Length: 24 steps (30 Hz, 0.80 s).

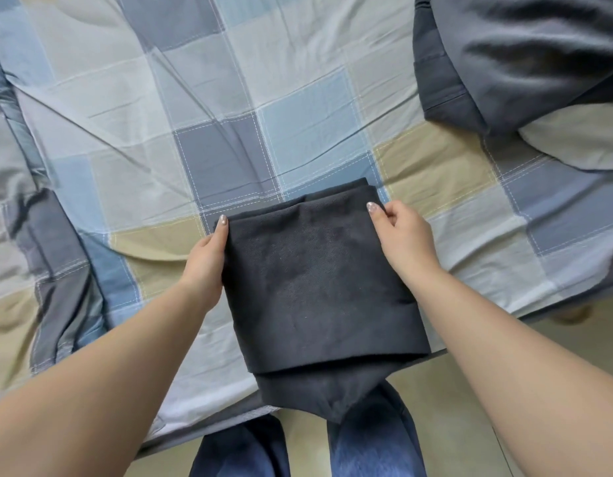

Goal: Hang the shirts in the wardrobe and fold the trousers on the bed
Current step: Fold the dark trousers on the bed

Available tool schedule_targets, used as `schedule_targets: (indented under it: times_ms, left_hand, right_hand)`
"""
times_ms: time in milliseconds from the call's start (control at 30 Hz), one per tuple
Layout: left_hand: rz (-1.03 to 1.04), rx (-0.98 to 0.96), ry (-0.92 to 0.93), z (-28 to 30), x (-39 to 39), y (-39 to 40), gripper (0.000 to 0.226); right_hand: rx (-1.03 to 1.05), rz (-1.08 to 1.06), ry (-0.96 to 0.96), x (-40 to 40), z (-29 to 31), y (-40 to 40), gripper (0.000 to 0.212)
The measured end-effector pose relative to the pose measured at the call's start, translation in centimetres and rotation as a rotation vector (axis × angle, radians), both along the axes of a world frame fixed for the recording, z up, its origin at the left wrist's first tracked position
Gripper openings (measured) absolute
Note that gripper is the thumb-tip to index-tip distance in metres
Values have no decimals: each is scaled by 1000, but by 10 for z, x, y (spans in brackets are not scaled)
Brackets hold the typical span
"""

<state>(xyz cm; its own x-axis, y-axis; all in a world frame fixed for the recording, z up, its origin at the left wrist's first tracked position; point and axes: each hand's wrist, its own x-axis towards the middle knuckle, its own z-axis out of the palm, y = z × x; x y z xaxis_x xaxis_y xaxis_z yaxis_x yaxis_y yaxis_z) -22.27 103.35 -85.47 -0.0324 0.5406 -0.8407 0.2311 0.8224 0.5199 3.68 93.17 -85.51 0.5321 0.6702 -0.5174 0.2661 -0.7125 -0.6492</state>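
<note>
Dark folded trousers (319,287) at near edge of bed (195,98), lower layer hanging over edge. Left hand (207,263) grip closed on trousers' left edge, thumb on top. Right hand (403,235) grip pinching trousers' far right corner. Dark grey pillow (518,56) far right of trousers. No writing readable.
</note>
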Motion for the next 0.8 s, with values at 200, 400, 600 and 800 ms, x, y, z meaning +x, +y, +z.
schedule_targets:
  times_ms: [200,400,600,800]
  left_hand:
    - [-8,140,190,-11,7,-10,41]
    - [-25,207,236,-20,8,-9,38]
    - [15,284,336,-20,5,-16,38]
    - [-559,884,614,0,36,-7,42]
  right_hand:
    - [-123,29,-4,27,-6,-30,18]
    - [26,407,14,34,1,22,30]
    - [193,530,-167,27,10,47,32]
    - [185,574,-522,-10,14,60,33]
